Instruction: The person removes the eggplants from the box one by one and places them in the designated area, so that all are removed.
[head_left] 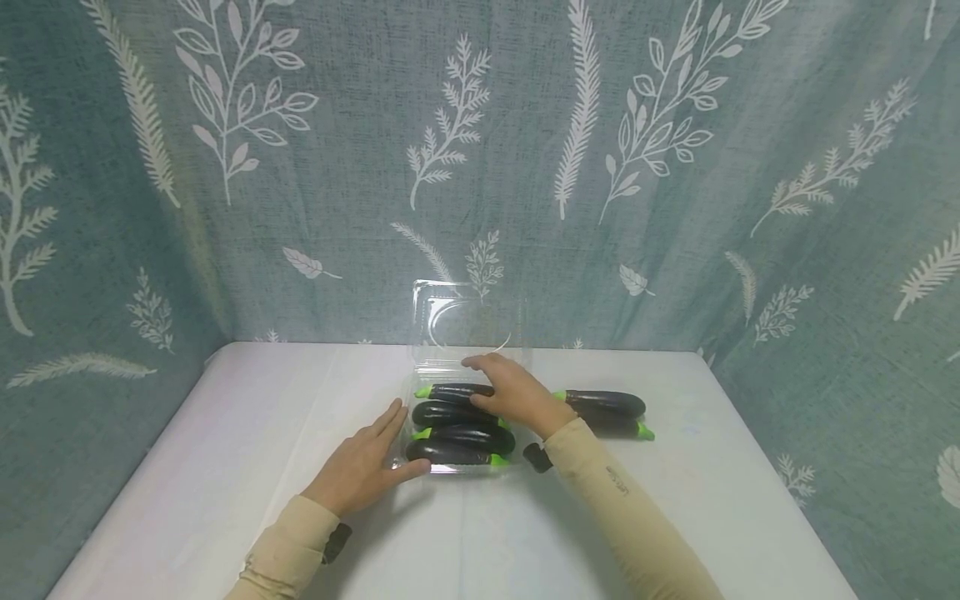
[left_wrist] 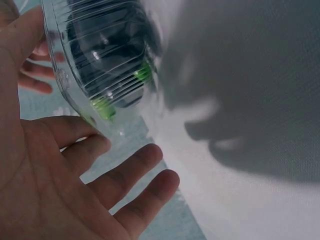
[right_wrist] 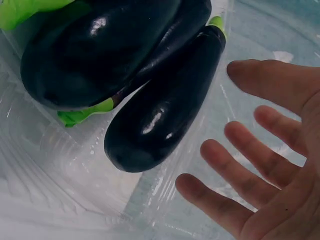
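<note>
Clear container (head_left: 459, 470), one, lid (head_left: 468, 323) raised at its far side; eggplants (head_left: 465, 435), four, lying side by side in the container; further eggplants (head_left: 603, 404), two, on the white table (head_left: 225, 467) right of the container; your left hand (head_left: 360, 471), at the container's near-left corner, fingers mostly straight, touching it without closing round it; your right hand (head_left: 521, 400), over the container's far-right part, fingers spread, holding nothing.
</note>
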